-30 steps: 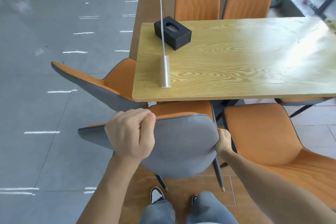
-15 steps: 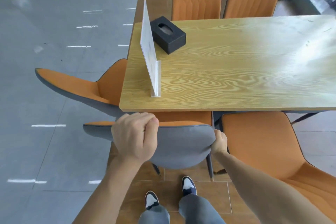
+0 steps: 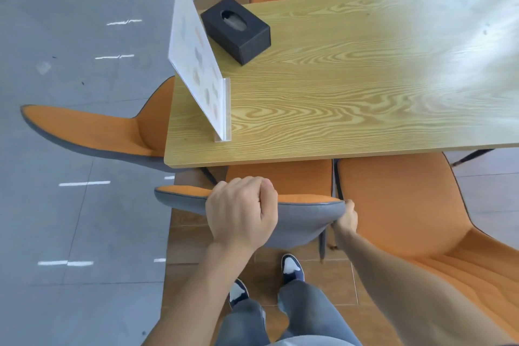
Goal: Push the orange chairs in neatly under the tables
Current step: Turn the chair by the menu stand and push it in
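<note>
Fingers of the left hand (image 3: 242, 212) are curled over the top edge of the chair (image 3: 303, 219), and the thumb lies against them. The right hand (image 3: 346, 218) grips the right corner of the same backrest. This backrest is grey and smooth behind, orange in front, with a rounded edge. Its seat is partly under the table (image 3: 351, 93), which has a light wood top with wavy grain. A second chair (image 3: 398, 205) stands just beside on the right, touching or nearly so. A third chair (image 3: 92, 129) is at the table's left end, tilted in view. On the table stand a black tissue box (image 3: 238, 28) and a white card (image 3: 193, 59) in a clear holder.
</note>
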